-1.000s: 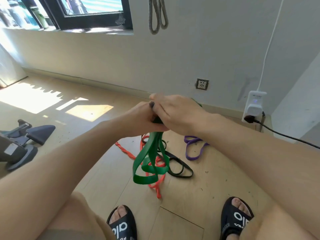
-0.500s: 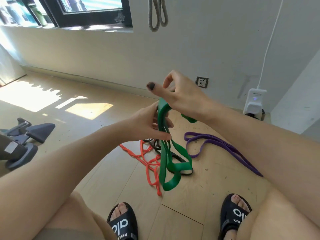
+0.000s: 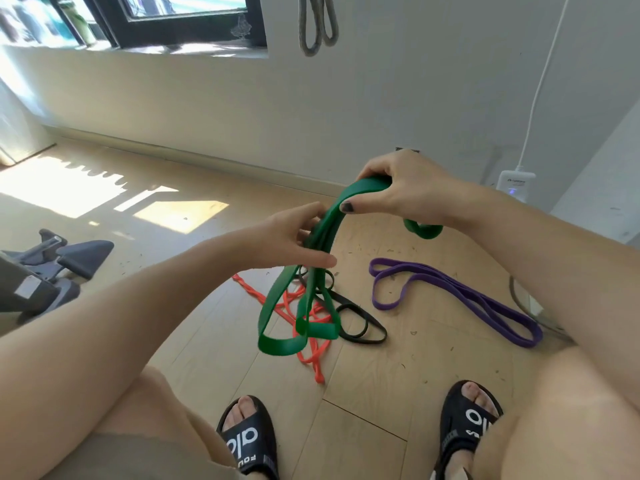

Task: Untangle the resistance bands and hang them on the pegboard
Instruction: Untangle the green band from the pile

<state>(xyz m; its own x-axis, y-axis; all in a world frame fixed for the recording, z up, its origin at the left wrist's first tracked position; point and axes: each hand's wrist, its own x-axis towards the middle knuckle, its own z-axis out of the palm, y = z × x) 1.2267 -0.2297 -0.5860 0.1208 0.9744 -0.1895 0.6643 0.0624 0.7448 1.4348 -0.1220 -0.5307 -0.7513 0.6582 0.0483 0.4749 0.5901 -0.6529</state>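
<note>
A wide green resistance band point(image 3: 277, 306) hangs in loops above the wooden floor. My right hand point(image 3: 405, 192) grips its top bend, thumb over the band. My left hand point(image 3: 294, 240) holds the strands lower down, fingers wrapped loosely round them. Under the green loops lie an orange band point(image 3: 311, 358) and a thin black band point(image 3: 363, 327), crossing each other on the floor. A purple band point(image 3: 460, 296) lies apart to the right. A grey band point(image 3: 317, 26) hangs on the wall at the top; its hook is out of frame.
Dark exercise equipment point(image 3: 59, 265) stands at the left. A wall socket with a white adapter point(image 3: 516, 183) and cable sits on the right wall. My feet in black slides point(image 3: 249, 441) are at the bottom. A window is at the top left.
My right hand has moved right and slightly down with the green band, spreading it away from the left hand. The green loops have lifted off the orange and black bands.
</note>
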